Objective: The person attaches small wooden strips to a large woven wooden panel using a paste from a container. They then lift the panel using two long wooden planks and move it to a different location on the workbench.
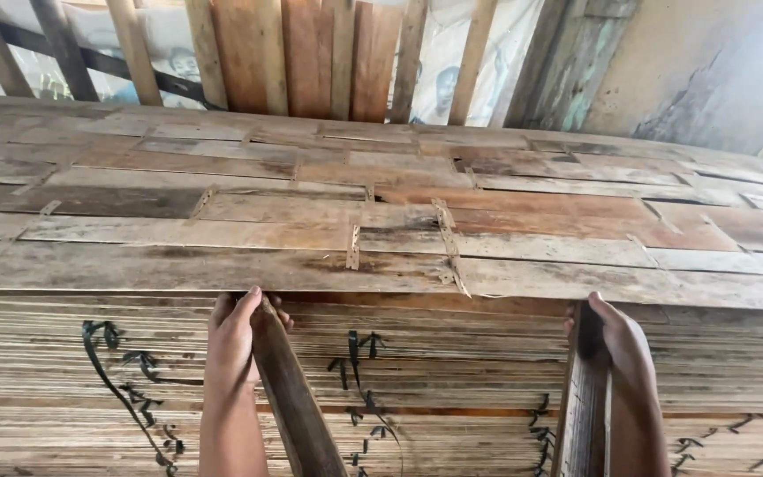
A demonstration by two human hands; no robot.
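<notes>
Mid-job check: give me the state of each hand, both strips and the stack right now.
left hand: closed around the top of a strip.
left wood strip: held, tilted, leaning against the stack.
right hand: wrapped on a strip's top end.
right wood strip: held, near upright.
veneer stack: piled flat, tied with black straps.
top sheets: flat, patched, overlapping.

Left wooden strip (291,397): narrow, long, brown, weathered; slants from lower frame edge up-left, top end at stack's front edge, clasped in left hand (233,340).

Right wooden strip (584,406): narrow, paler grey-brown, grain visible, darker at top end; stands near upright, slight lean, lower end out of frame, top end clasped in right hand (622,344).

Strips well apart.
</notes>
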